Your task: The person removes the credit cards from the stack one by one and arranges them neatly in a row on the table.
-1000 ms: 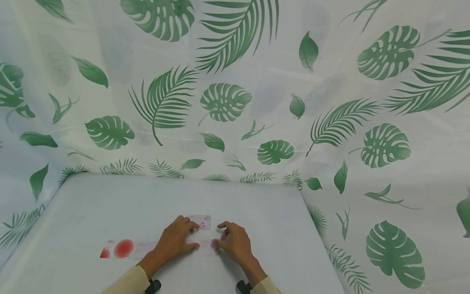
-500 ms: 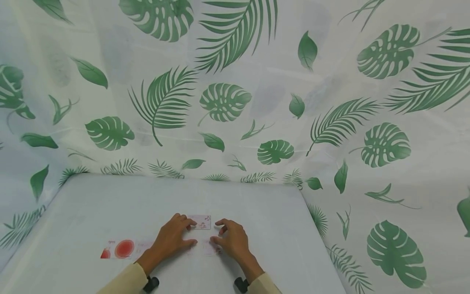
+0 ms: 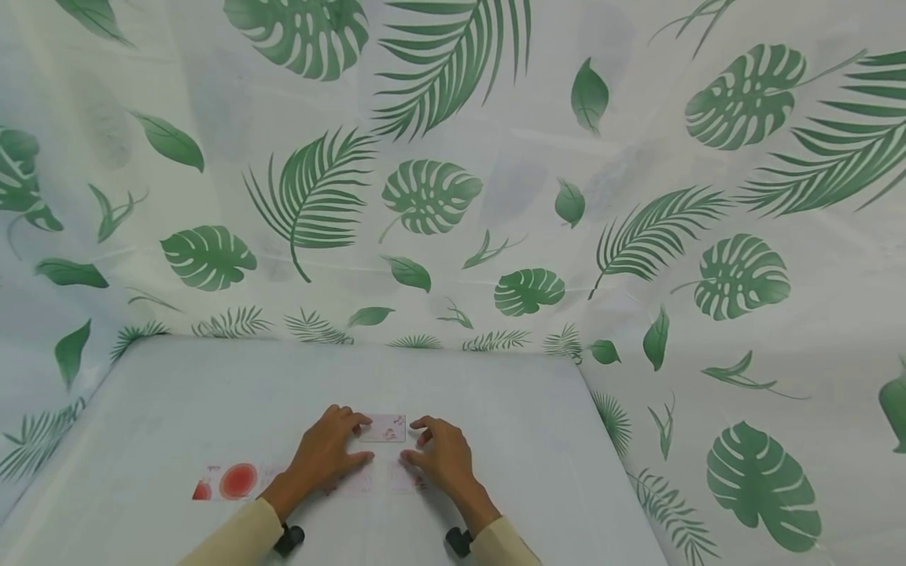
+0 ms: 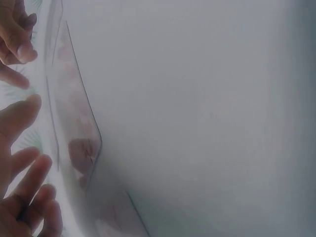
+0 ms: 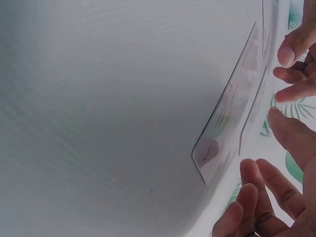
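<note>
A pale card (image 3: 384, 428) with small pink flower prints lies flat on the white table, between the fingertips of both hands in the head view. To its left is my left hand (image 3: 322, 450), thumb and fingers spread apart, the index fingertip right at the card's left end. My right hand (image 3: 447, 456) is at the right end, fingers loosely bent, with nothing in its grasp. Nearer to me lie pale pink cards (image 3: 405, 478) in a row, partly hidden under the hands. In the right wrist view a card (image 5: 227, 108) lies beyond the relaxed fingers (image 5: 249, 195).
A card with a large red circle (image 3: 238, 481) lies at the left of the near row. The white table (image 3: 510, 409) meets a leaf-printed sheet (image 3: 439, 259) at the back and sides. Black wrist cameras (image 3: 290, 540) sit by the beige sleeves (image 3: 233, 534).
Both hands have shifted slightly left and away from me, the left one more. More of the flowered card and of the near row now shows. The cards stay in place.
</note>
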The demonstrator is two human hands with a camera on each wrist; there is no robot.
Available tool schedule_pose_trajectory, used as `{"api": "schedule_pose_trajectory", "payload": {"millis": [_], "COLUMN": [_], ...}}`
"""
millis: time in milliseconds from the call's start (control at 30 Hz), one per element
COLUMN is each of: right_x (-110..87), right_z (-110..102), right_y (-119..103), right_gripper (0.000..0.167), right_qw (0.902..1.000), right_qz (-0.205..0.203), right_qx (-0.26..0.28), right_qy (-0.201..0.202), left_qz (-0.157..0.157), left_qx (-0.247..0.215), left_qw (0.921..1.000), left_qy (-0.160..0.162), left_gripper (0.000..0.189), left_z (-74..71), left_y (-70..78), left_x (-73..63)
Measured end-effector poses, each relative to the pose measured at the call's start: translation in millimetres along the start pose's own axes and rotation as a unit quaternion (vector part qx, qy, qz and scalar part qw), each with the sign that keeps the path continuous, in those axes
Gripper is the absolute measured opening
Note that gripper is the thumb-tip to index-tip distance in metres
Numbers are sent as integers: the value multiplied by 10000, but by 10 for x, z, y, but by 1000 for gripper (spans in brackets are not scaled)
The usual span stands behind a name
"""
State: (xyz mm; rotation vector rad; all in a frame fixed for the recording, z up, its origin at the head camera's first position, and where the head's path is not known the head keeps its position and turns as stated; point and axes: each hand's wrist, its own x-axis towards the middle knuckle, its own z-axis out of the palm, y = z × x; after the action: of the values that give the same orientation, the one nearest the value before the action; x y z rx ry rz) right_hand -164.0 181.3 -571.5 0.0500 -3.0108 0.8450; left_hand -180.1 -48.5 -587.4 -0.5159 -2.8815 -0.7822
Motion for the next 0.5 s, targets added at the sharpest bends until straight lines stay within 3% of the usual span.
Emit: {"api": "schedule_pose_trajectory", "payload": {"millis": [200,500], "right_x": [35,91], "right_z": [23,79], "right_y": [-16,-12], "right_gripper": [47,47], "right_qw": [10000,9999], "right_qz": [4,-24], "right_qx": [-3,-28], "right_qy": [-16,-100], "left_qz": [62,-33], "left_qx": [10,90], "left_qw": [9998,9999], "left_qy": [174,57], "left_gripper": [53,52], "left_z": [-12,12], "left_y": [-51,-125], "left_x": [14,78]}}
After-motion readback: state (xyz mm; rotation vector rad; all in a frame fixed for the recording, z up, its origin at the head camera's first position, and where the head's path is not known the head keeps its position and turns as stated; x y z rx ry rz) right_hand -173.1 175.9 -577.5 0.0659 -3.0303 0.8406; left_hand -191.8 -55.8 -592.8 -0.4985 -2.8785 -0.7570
